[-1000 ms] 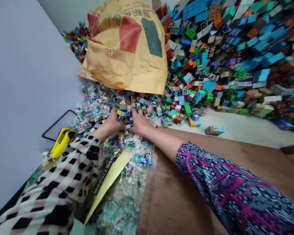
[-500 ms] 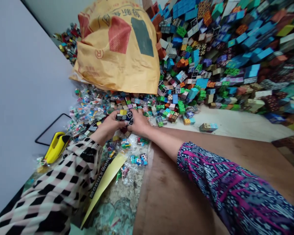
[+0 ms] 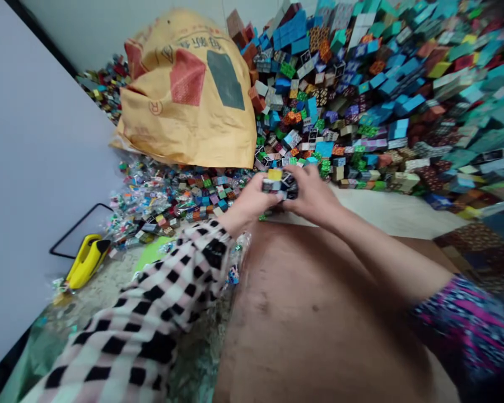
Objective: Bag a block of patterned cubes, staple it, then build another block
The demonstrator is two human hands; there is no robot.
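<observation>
Between my two hands is a small cluster of toy blocks [image 3: 274,184], with yellow, grey and black faces showing. My left hand [image 3: 250,200] is closed on its left side, the thumb along the near edge. From the right, my right hand [image 3: 313,193] curls its fingers round the dark blocks; its fingertips are partly hidden. Both hands are above the far edge of a brown board [image 3: 319,313]. Just beyond them lies a large heap of coloured blocks [image 3: 323,148].
A yellow printed sack [image 3: 193,129] stands behind my left hand. Small bagged pieces [image 3: 138,193] lie below it. At the left are a yellow-and-black tool [image 3: 86,263] and a black wire frame [image 3: 78,229] beside a pale panel [image 3: 46,168].
Both hands have moved right with the blocks, from the small pieces below the sack to the board's far edge. The view has shifted slightly, and my left sleeve now covers the yellow strip.
</observation>
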